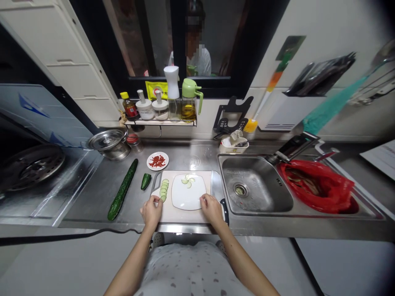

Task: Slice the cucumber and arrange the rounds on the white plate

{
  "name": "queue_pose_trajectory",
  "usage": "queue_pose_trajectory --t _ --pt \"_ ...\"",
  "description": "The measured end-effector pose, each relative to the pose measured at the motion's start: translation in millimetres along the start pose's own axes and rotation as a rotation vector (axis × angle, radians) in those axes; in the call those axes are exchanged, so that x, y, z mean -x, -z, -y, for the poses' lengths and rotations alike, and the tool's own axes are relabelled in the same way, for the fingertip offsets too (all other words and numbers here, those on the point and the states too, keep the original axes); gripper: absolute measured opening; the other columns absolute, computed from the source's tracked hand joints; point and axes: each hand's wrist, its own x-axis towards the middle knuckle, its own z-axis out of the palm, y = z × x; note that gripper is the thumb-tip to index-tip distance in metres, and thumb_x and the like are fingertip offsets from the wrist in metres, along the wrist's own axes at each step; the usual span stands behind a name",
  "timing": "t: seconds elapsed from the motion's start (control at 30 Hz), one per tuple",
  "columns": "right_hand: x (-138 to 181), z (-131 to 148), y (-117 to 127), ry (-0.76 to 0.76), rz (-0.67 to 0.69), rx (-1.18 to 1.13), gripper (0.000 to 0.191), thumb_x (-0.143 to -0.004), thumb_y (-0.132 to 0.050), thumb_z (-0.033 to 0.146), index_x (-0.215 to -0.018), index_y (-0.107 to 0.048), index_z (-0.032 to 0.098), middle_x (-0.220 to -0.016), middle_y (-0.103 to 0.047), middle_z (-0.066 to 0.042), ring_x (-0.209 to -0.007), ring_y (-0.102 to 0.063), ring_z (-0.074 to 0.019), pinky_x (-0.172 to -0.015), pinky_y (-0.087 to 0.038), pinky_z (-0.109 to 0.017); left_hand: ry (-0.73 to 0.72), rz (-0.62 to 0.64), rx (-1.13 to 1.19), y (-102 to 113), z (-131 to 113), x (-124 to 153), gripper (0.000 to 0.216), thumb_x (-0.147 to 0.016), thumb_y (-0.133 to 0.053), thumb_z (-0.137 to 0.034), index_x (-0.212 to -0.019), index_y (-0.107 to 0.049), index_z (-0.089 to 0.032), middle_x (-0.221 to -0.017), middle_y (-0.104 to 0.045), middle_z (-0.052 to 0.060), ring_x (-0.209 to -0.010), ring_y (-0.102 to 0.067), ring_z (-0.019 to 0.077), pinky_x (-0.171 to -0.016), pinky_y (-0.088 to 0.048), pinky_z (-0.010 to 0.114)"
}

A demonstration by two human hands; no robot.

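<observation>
A white square plate (pixel 188 197) lies on a pale cutting board (pixel 166 216), with a few thin cucumber slices (pixel 188 181) fanned out near its far edge. Left of the plate runs an overlapping row of cucumber slices (pixel 164 188). My left hand (pixel 152 210) pinches at the near end of this row, its fingertips on the last slice. At the plate's right rim my right hand (pixel 212 209) is closed, thumb and fingers over the edge. A knife with a black handle (pixel 225 211) lies along the board's right side, partly behind my right hand.
A whole cucumber (pixel 122 190), a cucumber stub (pixel 146 181) and a small plate of chopped red pieces (pixel 157 160) lie on the left. A lidded steel pot (pixel 111 144) stands behind. Right are the sink (pixel 256 176) and a red bag (pixel 317 187). Bottles fill a shelf (pixel 160 122).
</observation>
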Motion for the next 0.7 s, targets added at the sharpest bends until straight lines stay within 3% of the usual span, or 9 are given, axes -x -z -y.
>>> queue_pose_trajectory --t 0.23,0.37,0.5,0.6,0.7 --pt "-7.7 16.1 11.3 0.005 0.025 -0.095 0.021 -0.091 -0.043 0.030 -0.088 -0.062 0.021 -0.077 -0.064 -0.003 -0.078 -0.058 -0.0173 -0.068 -0.035 -0.025 -0.036 -0.001 0.314 1.9 -14.9 0.1 0.021 -0.076 -0.058 -0.043 -0.082 -0.060 -0.023 -0.073 -0.064 -0.001 -0.069 -0.058 0.0163 -0.076 -0.041 0.031" --pt "-11.5 28.6 8.9 0.040 0.052 -0.259 0.021 -0.088 -0.048 0.031 -0.098 -0.062 0.020 -0.083 -0.065 -0.004 -0.085 -0.058 -0.0180 -0.076 -0.041 -0.026 -0.116 0.119 0.643 -2.9 -39.0 4.0 0.026 -0.071 -0.061 -0.046 -0.076 -0.057 -0.021 -0.066 -0.058 -0.002 -0.062 -0.054 0.0129 -0.064 -0.043 0.025" --pt "-13.8 37.3 -2.6 0.063 0.094 -0.482 0.030 -0.085 -0.053 0.036 -0.109 -0.060 0.020 -0.094 -0.067 -0.005 -0.089 -0.059 -0.0177 -0.081 -0.044 -0.028 -0.201 0.273 0.824 -7.7 -64.4 10.4 0.028 -0.068 -0.066 -0.044 -0.075 -0.055 -0.019 -0.065 -0.055 -0.002 -0.060 -0.050 0.0107 -0.061 -0.042 0.023" --pt "-17.6 38.4 -11.0 0.036 0.148 -0.660 0.031 -0.084 -0.054 0.041 -0.104 -0.061 0.019 -0.094 -0.067 -0.005 -0.084 -0.060 -0.0168 -0.075 -0.045 -0.027 -0.232 0.328 0.915 -10.5 -78.4 10.8 0.029 -0.065 -0.070 -0.041 -0.074 -0.056 -0.018 -0.066 -0.056 -0.001 -0.060 -0.050 0.0097 -0.060 -0.041 0.022" --pt "-23.3 36.9 -14.3 0.018 0.160 -0.772 0.028 -0.083 -0.054 0.044 -0.088 -0.062 0.018 -0.081 -0.066 -0.002 -0.075 -0.057 -0.0148 -0.071 -0.044 -0.026 -0.211 0.341 0.989 -13.4 -86.7 6.3 0.032 -0.061 -0.074 -0.040 -0.073 -0.057 -0.016 -0.065 -0.056 -0.002 -0.059 -0.050 0.0085 -0.059 -0.040 0.021"
